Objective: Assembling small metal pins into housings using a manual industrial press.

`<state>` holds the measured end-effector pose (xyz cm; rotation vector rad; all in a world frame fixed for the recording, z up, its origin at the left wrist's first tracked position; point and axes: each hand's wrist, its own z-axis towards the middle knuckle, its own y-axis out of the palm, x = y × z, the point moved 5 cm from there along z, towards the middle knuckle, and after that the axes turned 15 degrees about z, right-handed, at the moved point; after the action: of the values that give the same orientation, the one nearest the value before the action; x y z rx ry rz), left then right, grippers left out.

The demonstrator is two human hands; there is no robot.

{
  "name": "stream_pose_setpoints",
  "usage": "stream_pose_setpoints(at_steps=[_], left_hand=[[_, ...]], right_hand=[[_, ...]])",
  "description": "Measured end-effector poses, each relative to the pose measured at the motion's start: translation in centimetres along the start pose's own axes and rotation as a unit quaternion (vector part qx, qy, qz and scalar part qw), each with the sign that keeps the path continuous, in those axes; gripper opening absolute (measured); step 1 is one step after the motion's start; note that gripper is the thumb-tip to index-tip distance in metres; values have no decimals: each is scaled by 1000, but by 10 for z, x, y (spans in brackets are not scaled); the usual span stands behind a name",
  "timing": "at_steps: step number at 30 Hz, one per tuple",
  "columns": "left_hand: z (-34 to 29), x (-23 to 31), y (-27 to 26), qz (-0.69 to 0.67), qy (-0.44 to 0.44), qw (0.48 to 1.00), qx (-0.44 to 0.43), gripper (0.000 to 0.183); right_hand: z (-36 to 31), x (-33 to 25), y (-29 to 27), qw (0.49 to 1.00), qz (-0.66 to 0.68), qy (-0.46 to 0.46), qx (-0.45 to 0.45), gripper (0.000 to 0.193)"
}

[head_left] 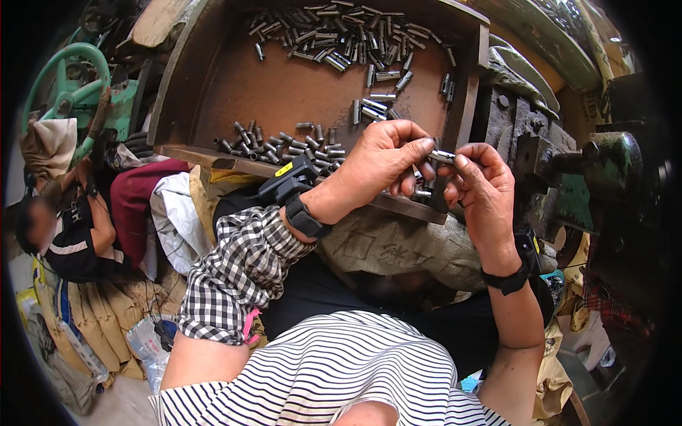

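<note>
A: Where are the fingers working?
B: On a small metal tube (443,154), held between both hands. The left hand (373,167) pinches its left end between thumb and fingers, and the right hand (491,195) grips the right end the same way.
A: So it lies across the gap between them?
B: Yes, nearly level, its bright middle bare and both ends partly covered by fingertips. How far it reaches inside either grip, I can't tell.
A: And beneath it?
B: A shallow wooden tray (234,91); in this view the tube sits over its near right corner.
A: What's in the tray?
B: A few shiny tubes (374,106) lie just beyond the left hand. Short collared cylinders (284,148) cluster along the near side, left of that hand, and a big loose pile of tubes (348,37) fills the far end.
A: Further out?
B: A grey sack cloth (405,245) below the tray, a dark, grimy machine (619,170) to the right. Away to the left, a green handwheel (65,98) and another person (74,231) in a black top.
</note>
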<state>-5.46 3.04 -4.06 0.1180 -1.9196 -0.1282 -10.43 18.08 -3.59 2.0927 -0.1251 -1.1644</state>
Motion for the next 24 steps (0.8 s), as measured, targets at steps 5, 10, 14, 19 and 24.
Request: stream_pose_setpoints(at_steps=[5,10,14,19,24], left_hand=[[-1,-2,2,-23,-10,1000,-1,20],[-7,11,10,23,3,998,-50,18],[-15,22,12,30,8,990,-138,24],[-21,32,6,204,70,969,-123,38],[-12,20,-35,89,5,996,-6,24]], right_hand=[[-2,-1,4,999,-42,-11,-4,13],[-3,-1,5,999,-26,29,-26,9],[-5,1,12,968,122,182,-119,9],[2,3,13,989,-78,96,-75,15],[12,-7,28,946,-316,-62,-32,12]])
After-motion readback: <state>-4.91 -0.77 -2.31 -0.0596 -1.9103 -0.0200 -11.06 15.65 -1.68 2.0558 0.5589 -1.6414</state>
